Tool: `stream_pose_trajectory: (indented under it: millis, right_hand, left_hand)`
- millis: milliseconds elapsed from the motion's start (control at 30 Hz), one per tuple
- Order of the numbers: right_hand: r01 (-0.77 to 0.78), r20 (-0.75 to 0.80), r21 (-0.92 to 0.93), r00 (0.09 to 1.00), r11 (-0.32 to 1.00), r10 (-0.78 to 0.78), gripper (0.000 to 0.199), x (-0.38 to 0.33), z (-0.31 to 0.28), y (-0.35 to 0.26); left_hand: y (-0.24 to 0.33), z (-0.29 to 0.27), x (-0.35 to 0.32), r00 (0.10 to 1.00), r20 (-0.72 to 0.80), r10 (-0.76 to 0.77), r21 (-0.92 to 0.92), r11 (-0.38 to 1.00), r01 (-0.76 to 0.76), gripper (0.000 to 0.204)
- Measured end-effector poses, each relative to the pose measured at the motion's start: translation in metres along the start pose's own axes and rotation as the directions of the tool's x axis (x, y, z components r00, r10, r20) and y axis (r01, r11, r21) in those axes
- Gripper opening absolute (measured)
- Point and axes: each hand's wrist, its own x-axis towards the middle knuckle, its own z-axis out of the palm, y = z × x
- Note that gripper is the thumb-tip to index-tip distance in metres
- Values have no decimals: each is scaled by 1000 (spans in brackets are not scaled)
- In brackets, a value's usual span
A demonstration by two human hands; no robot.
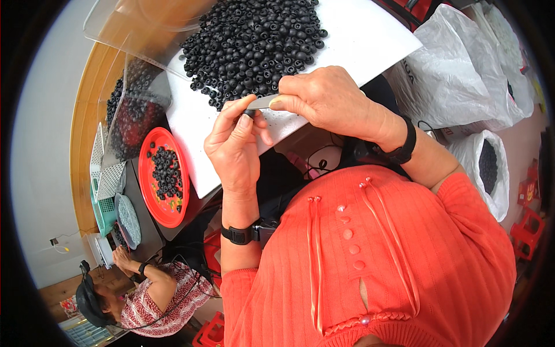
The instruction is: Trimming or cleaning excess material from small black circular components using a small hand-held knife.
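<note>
My left hand [236,147] pinches a small round black piece [250,112] between thumb and fingers. My right hand [326,99] grips a small knife [263,102], its handle hidden in the fist and its blade pointing left. The blade's tip meets the top of the piece, just above my left thumb. Right beyond both hands, a big heap of small black ring-like pieces [257,46] with holes covers much of the white board [361,32]. Dark crumbs dot the board near my fingers.
Left of the board lies a red plate [181,156] with more black pieces. A clear plastic bin [144,26] stands at the far left. White plastic bags [445,69] fill the right side. At lower left, another person [150,295] works at the table.
</note>
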Motion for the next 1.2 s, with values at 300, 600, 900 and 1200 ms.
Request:
stream_pose_trajectory:
  millis: [300,600,900,1200]
  right_hand:
    - [-34,-13,116,999,993,35,31,-3,-3,3]
    - [-57,-53,56,997,997,60,34,-4,1,-1]
    - [-52,-27,28,998,998,53,36,-3,1,-1]
    - [-7,-22,35,1000,999,8,32,-3,-1,0]
  left_hand:
    - [1,-2,1,1000,25,0,-38,999,1,29]
    - [0,-1,1,1000,13,-6,-34,999,7,32]
    - [0,-1,0,1000,9,-2,-13,1000,2,31]
    - [-2,-4,2,999,37,8,-20,1000,-8,28]
